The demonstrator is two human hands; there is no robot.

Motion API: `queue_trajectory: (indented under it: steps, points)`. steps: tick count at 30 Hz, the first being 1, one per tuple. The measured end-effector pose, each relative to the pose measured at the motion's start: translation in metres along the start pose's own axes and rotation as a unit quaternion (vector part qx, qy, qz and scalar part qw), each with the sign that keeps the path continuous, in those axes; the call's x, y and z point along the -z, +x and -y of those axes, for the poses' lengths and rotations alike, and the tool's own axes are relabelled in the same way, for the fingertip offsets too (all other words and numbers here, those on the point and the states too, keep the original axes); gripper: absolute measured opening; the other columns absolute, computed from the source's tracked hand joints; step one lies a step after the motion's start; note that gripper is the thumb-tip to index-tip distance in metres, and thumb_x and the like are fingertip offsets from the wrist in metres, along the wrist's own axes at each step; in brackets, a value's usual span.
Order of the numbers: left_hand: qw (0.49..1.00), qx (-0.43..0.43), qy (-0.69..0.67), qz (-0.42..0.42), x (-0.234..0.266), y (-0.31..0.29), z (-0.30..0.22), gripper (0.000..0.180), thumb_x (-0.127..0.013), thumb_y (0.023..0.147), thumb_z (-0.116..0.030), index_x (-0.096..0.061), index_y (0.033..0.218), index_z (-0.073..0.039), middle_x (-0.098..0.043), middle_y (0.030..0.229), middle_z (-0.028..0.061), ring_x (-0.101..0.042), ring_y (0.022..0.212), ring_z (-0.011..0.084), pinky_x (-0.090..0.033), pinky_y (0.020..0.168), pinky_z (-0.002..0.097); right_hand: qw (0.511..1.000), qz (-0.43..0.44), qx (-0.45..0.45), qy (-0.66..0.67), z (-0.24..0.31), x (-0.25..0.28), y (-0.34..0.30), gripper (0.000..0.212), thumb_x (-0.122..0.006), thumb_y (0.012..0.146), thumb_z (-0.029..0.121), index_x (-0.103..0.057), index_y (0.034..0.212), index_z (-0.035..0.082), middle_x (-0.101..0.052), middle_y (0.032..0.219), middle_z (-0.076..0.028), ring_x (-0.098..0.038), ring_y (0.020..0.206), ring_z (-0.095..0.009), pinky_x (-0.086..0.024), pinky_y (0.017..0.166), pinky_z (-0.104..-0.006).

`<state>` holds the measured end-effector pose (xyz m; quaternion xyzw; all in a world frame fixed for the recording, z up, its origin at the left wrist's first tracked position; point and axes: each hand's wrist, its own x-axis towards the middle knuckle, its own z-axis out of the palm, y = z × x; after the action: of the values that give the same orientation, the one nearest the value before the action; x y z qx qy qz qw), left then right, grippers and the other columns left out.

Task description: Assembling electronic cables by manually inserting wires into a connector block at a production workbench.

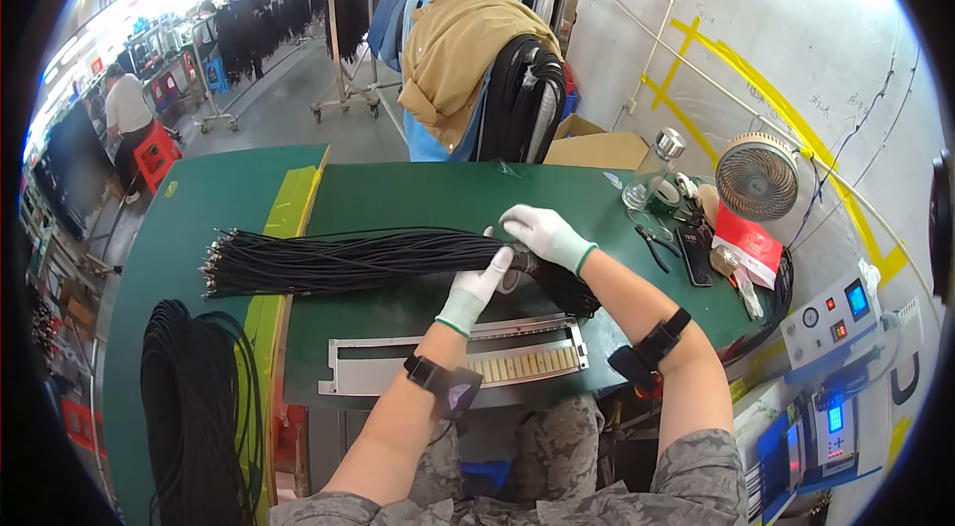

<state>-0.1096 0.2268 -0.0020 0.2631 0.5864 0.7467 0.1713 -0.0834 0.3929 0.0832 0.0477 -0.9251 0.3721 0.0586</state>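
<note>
A long bundle of black cables (368, 263) lies across the green table, its metal-tipped ends (217, 263) fanned out at the left. My left hand (476, 293), in a white glove, is closed on the near side of the bundle towards its right end, thumb pointing up. Beside that thumb shows part of a pale round ring (509, 281), perhaps a tape roll. My right hand (545, 235), also gloved, is at the far side of the bundle with its fingers curled together; what they grip is hidden. Past my hands the cables bend towards me.
A slotted metal frame (348, 382) lies at the near edge. Another black cable bundle (194, 407) hangs at the left. On the right are pliers (659, 246), a phone (694, 256), a glass bottle (652, 173) and a fan (758, 176). Clothes (468, 54) hang beyond the table.
</note>
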Motion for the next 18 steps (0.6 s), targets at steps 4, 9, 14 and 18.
queue_trajectory:
  steps: [4, 9, 14, 18]
  points:
    - [0.988, 0.014, 0.135, -0.075, 0.003, -0.003, 0.000, 0.079, -0.052, 0.090, -0.061, -0.051, 0.127, 0.009, -0.061, 0.118, 0.0218, -0.057, 0.116, 0.0252, -0.041, 0.099, 0.0304, 0.983, -0.126, 0.113, -0.066, 0.033, 0.000, -0.037, 0.030, -0.071, 0.080, 0.023, -0.065, 0.103, 0.005, -0.065, 0.101, -0.013, -0.062, 0.096, -0.028, -0.048, 0.085, -0.0371]
    - [0.977, 0.205, 0.054, 0.015, 0.016, 0.005, 0.013, 0.078, -0.043, 0.092, -0.065, -0.062, 0.111, 0.008, -0.067, 0.102, 0.0169, -0.061, 0.101, 0.0244, -0.045, 0.092, 0.0305, 0.927, -0.099, 0.202, -0.300, 0.064, -0.012, -0.070, 0.053, -0.081, 0.062, 0.026, -0.061, 0.109, 0.009, -0.061, 0.111, -0.009, -0.057, 0.103, -0.028, -0.044, 0.092, -0.0423]
    - [0.977, 0.208, -0.052, 0.003, 0.010, 0.002, 0.008, 0.082, -0.042, 0.089, -0.070, -0.062, 0.112, 0.006, -0.067, 0.102, 0.0153, -0.061, 0.099, 0.0262, -0.046, 0.092, 0.0325, 0.890, -0.099, 0.230, -0.381, 0.043, -0.029, -0.083, 0.063, -0.081, 0.060, 0.026, -0.057, 0.116, 0.011, -0.056, 0.118, -0.007, -0.054, 0.107, -0.028, -0.041, 0.093, -0.0434]
    - [0.938, 0.214, -0.268, 0.041, -0.006, -0.007, -0.026, 0.095, -0.040, 0.084, -0.078, -0.053, 0.123, 0.007, -0.061, 0.115, 0.0191, -0.058, 0.109, 0.0287, -0.044, 0.098, 0.0358, 0.893, -0.142, 0.217, -0.367, 0.027, -0.039, -0.090, 0.067, -0.080, 0.060, 0.025, -0.056, 0.121, 0.011, -0.056, 0.118, -0.006, -0.053, 0.107, -0.028, -0.042, 0.092, -0.0438]
